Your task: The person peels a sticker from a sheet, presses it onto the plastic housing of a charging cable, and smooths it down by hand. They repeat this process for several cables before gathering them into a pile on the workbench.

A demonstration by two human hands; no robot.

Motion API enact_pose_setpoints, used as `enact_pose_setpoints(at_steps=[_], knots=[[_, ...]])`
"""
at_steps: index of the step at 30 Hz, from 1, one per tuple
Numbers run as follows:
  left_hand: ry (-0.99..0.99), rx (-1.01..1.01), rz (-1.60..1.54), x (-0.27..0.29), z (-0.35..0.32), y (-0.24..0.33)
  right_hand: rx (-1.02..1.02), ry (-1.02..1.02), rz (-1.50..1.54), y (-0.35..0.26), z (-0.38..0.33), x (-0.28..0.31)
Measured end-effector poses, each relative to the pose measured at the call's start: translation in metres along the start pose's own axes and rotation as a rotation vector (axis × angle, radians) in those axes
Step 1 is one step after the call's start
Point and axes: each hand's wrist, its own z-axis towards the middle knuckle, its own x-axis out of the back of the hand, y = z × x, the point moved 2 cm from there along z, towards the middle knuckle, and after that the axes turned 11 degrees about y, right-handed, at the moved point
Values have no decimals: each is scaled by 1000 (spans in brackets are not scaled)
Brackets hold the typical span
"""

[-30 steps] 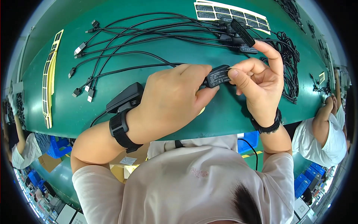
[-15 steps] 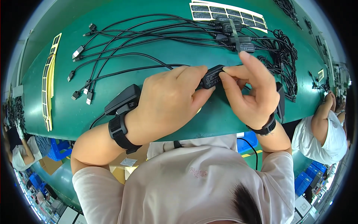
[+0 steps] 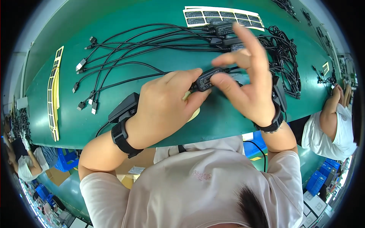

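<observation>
Risk first, left to right: cable ends (image 3: 85,91) fan out loose on the green counter (image 3: 57,125), so any tug on the lead could drag them into a tangle. Left hand (image 3: 163,110) has its grip pinched on the near end of the small black inline module (image 3: 208,79), held just above the counter w/ the cord running off right. If that pinch loosens, the module could twist or drop. Right hand (image 3: 247,87) has thumb on the module's far end, index and other fingers spread upward, so its hold looks thin. Vs 0.5 s ago: right fingers were curled down over the module; now they're lifted open, and the module shows more.
</observation>
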Motion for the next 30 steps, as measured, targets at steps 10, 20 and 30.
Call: enact_pose_setpoints(at_steps=[10,20,30], knots=[[-104,67,16,10,20,-10,-384,-35,309,11,2,12],[-45,47,-40,8,20,-11,-310,3,261,17,2,15],[-8,56,-62,6,18,-13,-344,21,224,14,2,11]])
